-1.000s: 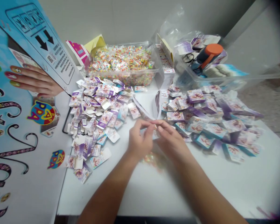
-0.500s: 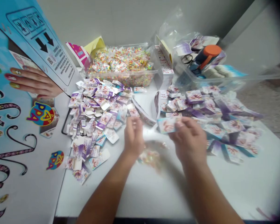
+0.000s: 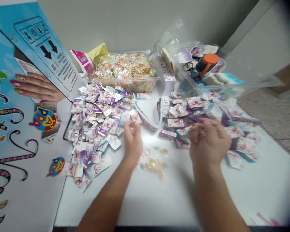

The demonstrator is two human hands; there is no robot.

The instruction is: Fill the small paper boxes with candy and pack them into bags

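Nearest on the white table [image 3: 159, 196], a clear packet of coloured bits [image 3: 152, 161] lies between the two hands. The left hand [image 3: 132, 140] hovers half-curled and empty beside the flat-carton pile [image 3: 99, 122]; the right hand [image 3: 209, 141], loosely curled, rests on the folded-box pile [image 3: 207, 109], its grip unclear. Behind these piles stands a clear tub of coloured packets [image 3: 124, 72].

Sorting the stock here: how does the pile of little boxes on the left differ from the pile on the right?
The left pile holds mostly flat, unfolded boxes with white flaps showing; the right pile holds mostly closed, folded boxes. The left pile lies by the big printed board; the right pile lies before the clear tub with the orange-capped thing. The left hand is at the left pile's edge; the right hand is over the right pile. Both share the purple-and-white hand print.
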